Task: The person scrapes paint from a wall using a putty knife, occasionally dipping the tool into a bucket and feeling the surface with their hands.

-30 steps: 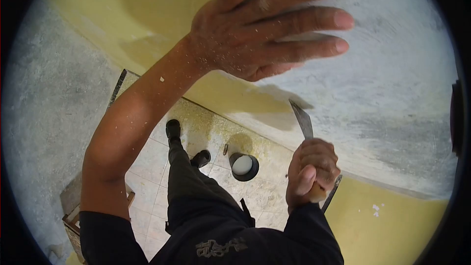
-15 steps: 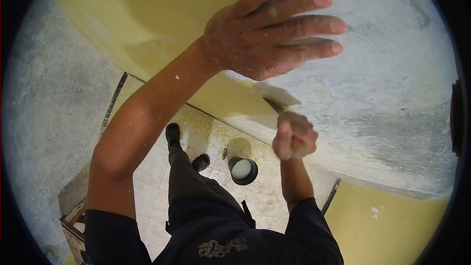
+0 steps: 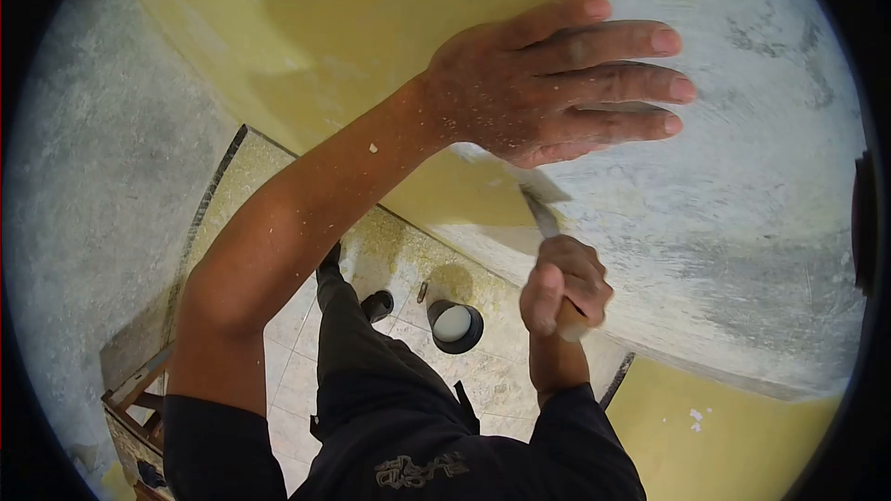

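Note:
My left hand [image 3: 566,83] is spread flat near the wall, its fingers apart and pointing right; pale specks dot its back and the forearm. Below it my right hand [image 3: 566,288] is closed round the wooden handle of a scraper [image 3: 543,213]. The metal blade points up and left, its tip at the border between the yellow paint [image 3: 473,190] and the bare whitish-grey wall surface [image 3: 687,186]. A dark shadow lies beside the blade.
On the speckled tiled floor stands a dark bucket [image 3: 457,327] with something white in it. A small object [image 3: 422,291] lies beside the bucket. A wooden piece of furniture [image 3: 139,408] is at the lower left. A dark object [image 3: 865,223] shows at the right edge.
My left hand has shifted right and slightly down in the view. My right hand and the scraper have moved slightly right and down, and more of the scraper's handle shows.

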